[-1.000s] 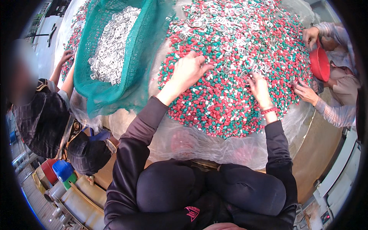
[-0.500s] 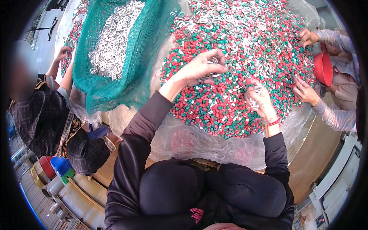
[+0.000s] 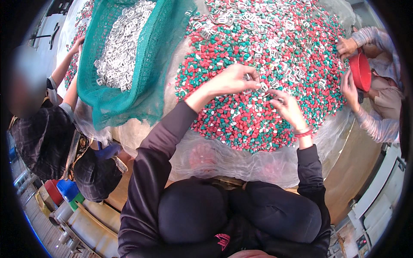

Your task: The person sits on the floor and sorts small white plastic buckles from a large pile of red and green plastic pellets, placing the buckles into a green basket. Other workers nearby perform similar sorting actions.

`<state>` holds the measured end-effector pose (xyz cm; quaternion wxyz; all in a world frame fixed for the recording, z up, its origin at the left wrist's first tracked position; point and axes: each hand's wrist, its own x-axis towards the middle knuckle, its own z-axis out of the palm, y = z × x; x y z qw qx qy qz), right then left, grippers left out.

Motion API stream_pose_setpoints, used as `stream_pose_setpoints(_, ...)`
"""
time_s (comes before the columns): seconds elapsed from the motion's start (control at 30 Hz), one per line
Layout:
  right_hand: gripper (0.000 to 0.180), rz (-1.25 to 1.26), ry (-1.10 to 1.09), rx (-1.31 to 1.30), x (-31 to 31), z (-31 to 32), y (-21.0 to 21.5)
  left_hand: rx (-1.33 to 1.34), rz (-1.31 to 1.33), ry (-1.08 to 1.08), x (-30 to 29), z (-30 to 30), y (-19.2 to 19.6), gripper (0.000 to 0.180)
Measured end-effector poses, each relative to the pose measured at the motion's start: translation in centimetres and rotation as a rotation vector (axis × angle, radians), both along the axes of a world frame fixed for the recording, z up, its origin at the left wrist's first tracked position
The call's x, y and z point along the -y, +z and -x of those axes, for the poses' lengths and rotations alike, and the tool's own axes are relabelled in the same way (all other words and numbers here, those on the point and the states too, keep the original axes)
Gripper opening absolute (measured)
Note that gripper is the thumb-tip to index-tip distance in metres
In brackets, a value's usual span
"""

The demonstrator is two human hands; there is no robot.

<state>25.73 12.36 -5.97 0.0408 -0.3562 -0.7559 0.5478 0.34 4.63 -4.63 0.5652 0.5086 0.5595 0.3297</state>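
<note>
At the far left a seated person in dark plaid (image 3: 41, 137) reaches up beside a green mesh net (image 3: 146, 64) heaped with small silvery metal clips (image 3: 118, 47), its weave loose and sagging over crinkled clear plastic sheet (image 3: 223, 159). In the middle, the left hand (image 3: 232, 79) has its fingers pinched shut on a metal clip (image 3: 248, 77), and just beside it the right hand (image 3: 288, 107), red band at the wrist, curls half-closed with its fingertips on more clips, both over a wide mound of pebbly red, green and white pellets (image 3: 241, 120) mixed with the same silvery clips. At the right a co-worker in a striped sleeve (image 3: 374, 124) holds a red bowl (image 3: 360, 71) at the mound's edge, with brown floor (image 3: 352, 172) below.
</note>
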Motion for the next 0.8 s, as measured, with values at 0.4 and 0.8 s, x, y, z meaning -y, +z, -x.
stream_pose_setpoints(0.4,0.033,0.974,-0.38,-0.658,0.0,-1.3,2.2,1.289,0.245,0.183,0.6,0.3,0.9,0.024)
stream_pose_setpoints(0.8,0.033,1.099,-0.502,-0.776,-0.1,-1.2,1.9,-0.879,-0.373,-0.015,0.5,-4.0,-3.5,0.013)
